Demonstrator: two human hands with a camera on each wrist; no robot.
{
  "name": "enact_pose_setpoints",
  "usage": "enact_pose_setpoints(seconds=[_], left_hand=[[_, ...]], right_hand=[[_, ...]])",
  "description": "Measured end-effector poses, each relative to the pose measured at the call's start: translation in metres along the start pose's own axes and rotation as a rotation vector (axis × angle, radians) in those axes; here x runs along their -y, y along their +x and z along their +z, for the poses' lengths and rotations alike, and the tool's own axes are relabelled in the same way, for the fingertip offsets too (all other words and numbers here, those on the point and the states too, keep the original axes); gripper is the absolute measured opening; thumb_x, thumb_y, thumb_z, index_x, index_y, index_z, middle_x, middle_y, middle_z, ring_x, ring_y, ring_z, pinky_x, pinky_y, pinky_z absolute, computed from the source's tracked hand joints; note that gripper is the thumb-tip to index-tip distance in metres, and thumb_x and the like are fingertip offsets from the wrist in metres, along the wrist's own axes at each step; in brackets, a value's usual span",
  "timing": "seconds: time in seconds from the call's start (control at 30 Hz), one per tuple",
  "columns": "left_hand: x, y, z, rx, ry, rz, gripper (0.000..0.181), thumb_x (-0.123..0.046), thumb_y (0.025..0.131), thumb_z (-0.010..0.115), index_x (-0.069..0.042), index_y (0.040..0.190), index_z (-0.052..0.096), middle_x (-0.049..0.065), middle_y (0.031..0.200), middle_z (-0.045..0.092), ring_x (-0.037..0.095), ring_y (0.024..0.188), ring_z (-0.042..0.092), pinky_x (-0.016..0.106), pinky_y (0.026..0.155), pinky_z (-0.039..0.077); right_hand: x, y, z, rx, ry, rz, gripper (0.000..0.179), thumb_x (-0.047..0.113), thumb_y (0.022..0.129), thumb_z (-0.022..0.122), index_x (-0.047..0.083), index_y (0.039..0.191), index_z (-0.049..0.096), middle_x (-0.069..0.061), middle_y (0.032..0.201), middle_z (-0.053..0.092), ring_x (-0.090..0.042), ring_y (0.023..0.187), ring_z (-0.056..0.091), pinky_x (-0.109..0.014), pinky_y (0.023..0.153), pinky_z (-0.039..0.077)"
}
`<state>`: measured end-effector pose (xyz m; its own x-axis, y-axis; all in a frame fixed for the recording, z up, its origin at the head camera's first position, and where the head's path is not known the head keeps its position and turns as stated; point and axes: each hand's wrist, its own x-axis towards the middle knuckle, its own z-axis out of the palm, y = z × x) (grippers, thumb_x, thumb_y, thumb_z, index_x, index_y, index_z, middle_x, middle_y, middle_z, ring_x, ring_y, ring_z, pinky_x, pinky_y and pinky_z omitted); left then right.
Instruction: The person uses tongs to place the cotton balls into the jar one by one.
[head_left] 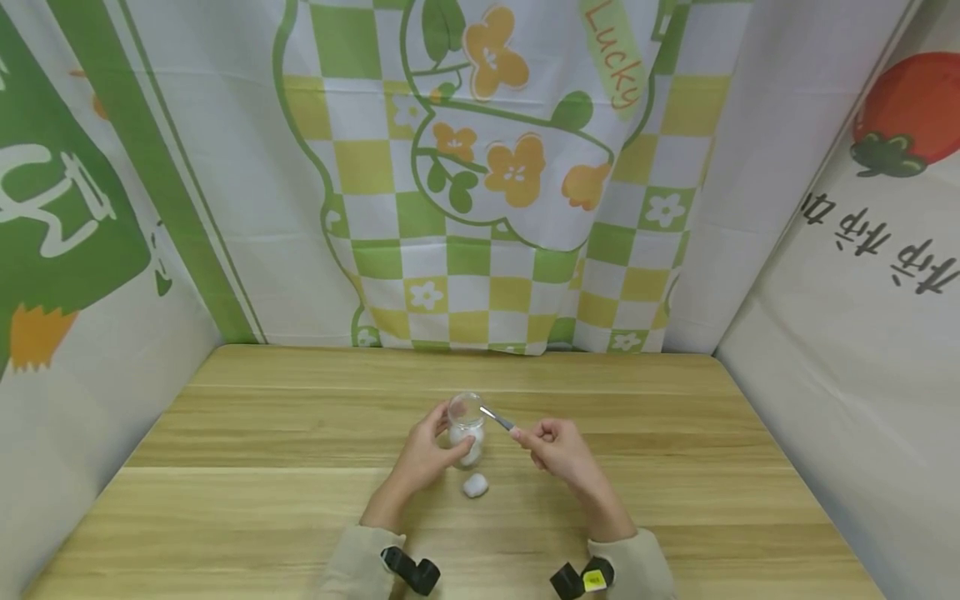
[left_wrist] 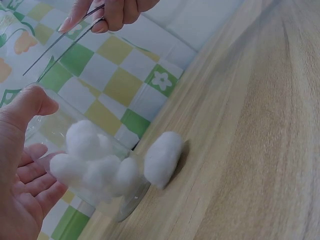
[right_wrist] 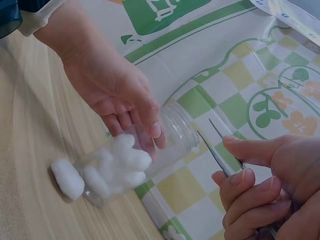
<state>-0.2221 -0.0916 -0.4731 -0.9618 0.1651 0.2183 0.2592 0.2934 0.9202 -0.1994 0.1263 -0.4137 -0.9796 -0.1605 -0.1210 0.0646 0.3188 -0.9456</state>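
A clear glass jar [head_left: 467, 410] without a lid stands on the table, its lower part filled with several white cotton balls [right_wrist: 117, 167]. My left hand [head_left: 429, 454] grips the jar from its left side, thumb across the front and fingers behind. Between the thumb and fingers of my right hand [head_left: 558, 450] are metal tweezers [head_left: 497, 417], their tips parted and bare, close beside the jar's mouth. One loose cotton ball [head_left: 476, 485] lies on the table just in front of the jar, right by its base in the left wrist view.
The wood-grain table [head_left: 262, 492] reaches back to a green and yellow checked cloth [head_left: 480, 283] hanging behind it. White printed cloths hang at the left and right sides. Black cameras [head_left: 411, 571] are strapped on both sleeved wrists.
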Motion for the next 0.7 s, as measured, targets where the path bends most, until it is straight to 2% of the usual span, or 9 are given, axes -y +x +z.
enact_pose_setpoints(seconds=[0.53,0.7], left_hand=[[-0.001,0.000,0.000,0.003,0.009,0.006,0.058,-0.011,0.084,0.072,0.001,0.136,0.048,0.020,0.133,0.059,0.040,0.127,0.055,0.050,0.113,0.045],[-0.001,0.000,-0.001,0.009,0.010,0.004,0.058,-0.012,0.085,0.072,0.001,0.136,0.048,0.020,0.134,0.059,0.040,0.127,0.054,0.050,0.113,0.044]], right_hand=[[0.002,-0.004,-0.008,0.047,-0.024,0.000,0.028,0.022,0.090,0.067,0.001,0.076,0.056,0.007,0.049,0.041,-0.005,0.047,0.032,-0.014,0.042,0.025],[0.003,-0.005,-0.011,0.067,-0.042,0.006,0.028,0.023,0.091,0.066,0.004,0.074,0.055,0.007,0.050,0.042,-0.005,0.046,0.033,-0.014,0.041,0.025]])
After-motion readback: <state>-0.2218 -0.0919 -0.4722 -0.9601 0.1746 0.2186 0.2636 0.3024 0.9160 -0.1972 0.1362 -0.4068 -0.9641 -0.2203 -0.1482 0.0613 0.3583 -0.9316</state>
